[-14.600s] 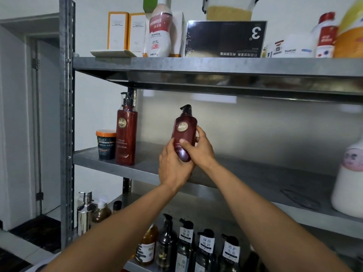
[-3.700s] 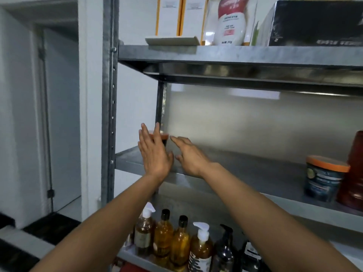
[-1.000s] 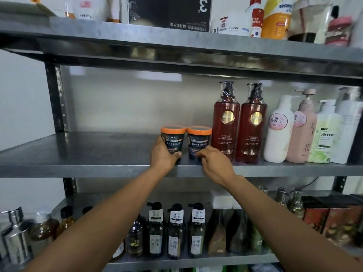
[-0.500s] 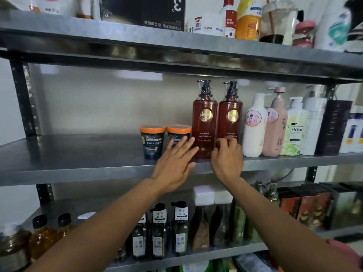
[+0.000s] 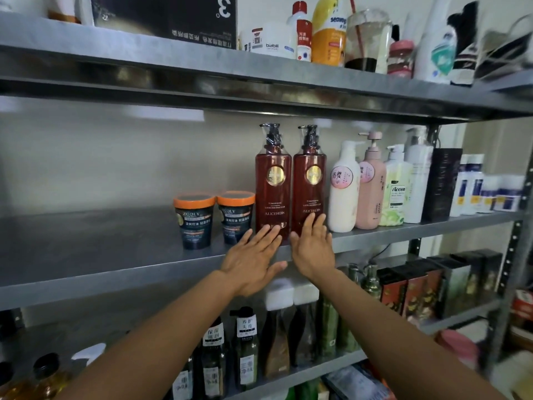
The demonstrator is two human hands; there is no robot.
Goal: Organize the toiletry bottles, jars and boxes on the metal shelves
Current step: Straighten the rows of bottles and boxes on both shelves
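On the middle metal shelf (image 5: 86, 264), two dark red pump bottles (image 5: 272, 186) stand upright side by side; the left hand (image 5: 253, 261) and right hand (image 5: 313, 249), fingers straight and slightly spread, reach to their bases

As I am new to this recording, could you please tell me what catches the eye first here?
Two tall dark red pump bottles stand side by side on the middle shelf, with the left hand and right hand stretched flat-fingered at their bases. Just left of them sit two orange-lidded jars.
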